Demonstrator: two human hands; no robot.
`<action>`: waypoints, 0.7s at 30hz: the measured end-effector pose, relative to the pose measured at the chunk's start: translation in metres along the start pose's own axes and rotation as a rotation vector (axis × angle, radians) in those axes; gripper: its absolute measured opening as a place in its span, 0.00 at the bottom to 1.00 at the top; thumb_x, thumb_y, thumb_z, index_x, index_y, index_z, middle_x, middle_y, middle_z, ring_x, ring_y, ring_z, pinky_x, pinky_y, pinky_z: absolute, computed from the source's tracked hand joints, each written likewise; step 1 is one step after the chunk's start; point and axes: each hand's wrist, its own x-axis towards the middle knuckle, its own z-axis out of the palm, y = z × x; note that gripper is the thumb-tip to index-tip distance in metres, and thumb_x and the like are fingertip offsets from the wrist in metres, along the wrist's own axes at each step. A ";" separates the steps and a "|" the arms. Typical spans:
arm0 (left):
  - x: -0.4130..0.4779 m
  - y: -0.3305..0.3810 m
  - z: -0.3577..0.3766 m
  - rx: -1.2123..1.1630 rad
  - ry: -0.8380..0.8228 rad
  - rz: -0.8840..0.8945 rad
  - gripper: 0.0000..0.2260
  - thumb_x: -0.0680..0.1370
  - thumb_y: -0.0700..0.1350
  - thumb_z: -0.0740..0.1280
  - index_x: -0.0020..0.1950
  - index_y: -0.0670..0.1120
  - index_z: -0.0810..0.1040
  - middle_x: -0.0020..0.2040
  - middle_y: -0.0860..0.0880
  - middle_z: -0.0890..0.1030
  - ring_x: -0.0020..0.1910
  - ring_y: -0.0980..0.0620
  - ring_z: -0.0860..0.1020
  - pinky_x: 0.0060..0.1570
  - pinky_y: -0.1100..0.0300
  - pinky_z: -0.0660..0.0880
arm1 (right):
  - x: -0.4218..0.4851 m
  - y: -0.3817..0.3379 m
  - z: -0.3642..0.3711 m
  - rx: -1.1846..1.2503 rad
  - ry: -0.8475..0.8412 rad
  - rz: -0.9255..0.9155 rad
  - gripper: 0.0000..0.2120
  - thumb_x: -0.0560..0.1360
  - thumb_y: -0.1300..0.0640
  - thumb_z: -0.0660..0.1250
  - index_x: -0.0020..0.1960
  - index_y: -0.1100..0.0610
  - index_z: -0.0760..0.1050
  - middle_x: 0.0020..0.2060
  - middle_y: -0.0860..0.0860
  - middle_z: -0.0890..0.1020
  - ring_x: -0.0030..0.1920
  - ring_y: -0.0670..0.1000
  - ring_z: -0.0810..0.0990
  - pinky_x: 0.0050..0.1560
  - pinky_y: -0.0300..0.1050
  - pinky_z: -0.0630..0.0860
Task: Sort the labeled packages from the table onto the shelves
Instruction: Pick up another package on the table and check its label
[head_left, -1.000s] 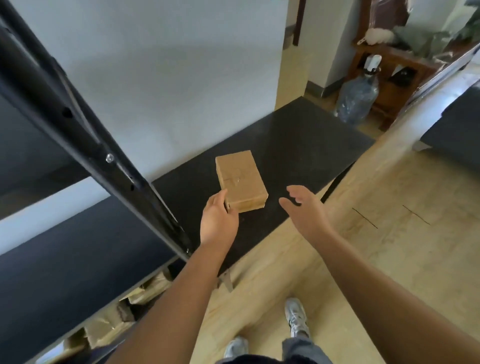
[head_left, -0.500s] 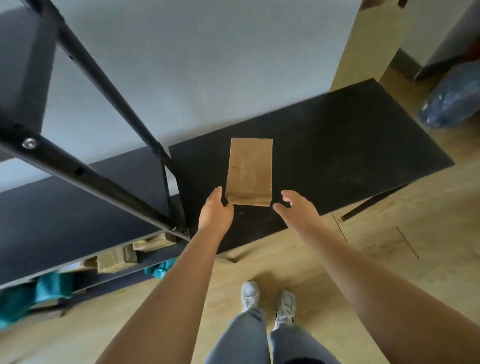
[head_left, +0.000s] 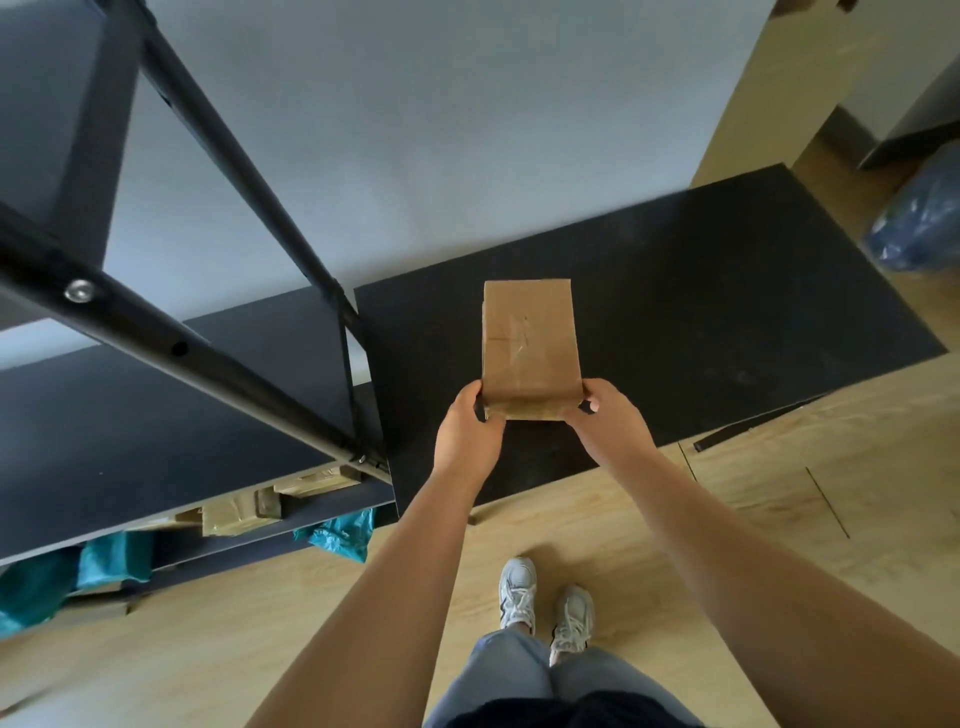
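The brown package (head_left: 530, 343) sits over the black desk (head_left: 727, 291), held at its near end by both hands: the left hand (head_left: 467, 431) clamped on its left corner, the right hand (head_left: 608, 421) on its right corner. The black shelves (head_left: 156, 415) stand just left, with brown and teal parcels (head_left: 239, 514) on the lower levels.

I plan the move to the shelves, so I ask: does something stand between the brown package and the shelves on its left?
Yes. The shelf frame's black post stands left of the package, which both hands hold.
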 end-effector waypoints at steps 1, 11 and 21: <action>0.001 0.003 -0.002 -0.021 0.005 0.011 0.23 0.80 0.47 0.66 0.75 0.49 0.68 0.68 0.49 0.77 0.65 0.49 0.76 0.62 0.53 0.76 | 0.001 -0.003 -0.003 0.017 0.015 -0.010 0.19 0.80 0.52 0.63 0.70 0.54 0.70 0.58 0.51 0.80 0.48 0.48 0.78 0.40 0.39 0.71; 0.023 0.040 -0.033 -0.212 0.033 0.157 0.23 0.80 0.42 0.66 0.75 0.50 0.69 0.67 0.49 0.77 0.64 0.51 0.76 0.62 0.55 0.75 | 0.017 -0.054 -0.026 0.167 0.145 -0.107 0.23 0.79 0.56 0.66 0.72 0.52 0.66 0.62 0.51 0.79 0.52 0.48 0.77 0.50 0.44 0.74; 0.034 0.055 -0.030 -0.278 0.207 0.014 0.21 0.81 0.50 0.63 0.75 0.50 0.69 0.67 0.47 0.75 0.59 0.49 0.78 0.52 0.56 0.80 | 0.032 -0.072 -0.040 0.175 0.102 -0.171 0.21 0.79 0.55 0.67 0.71 0.52 0.70 0.62 0.50 0.79 0.60 0.52 0.79 0.56 0.46 0.76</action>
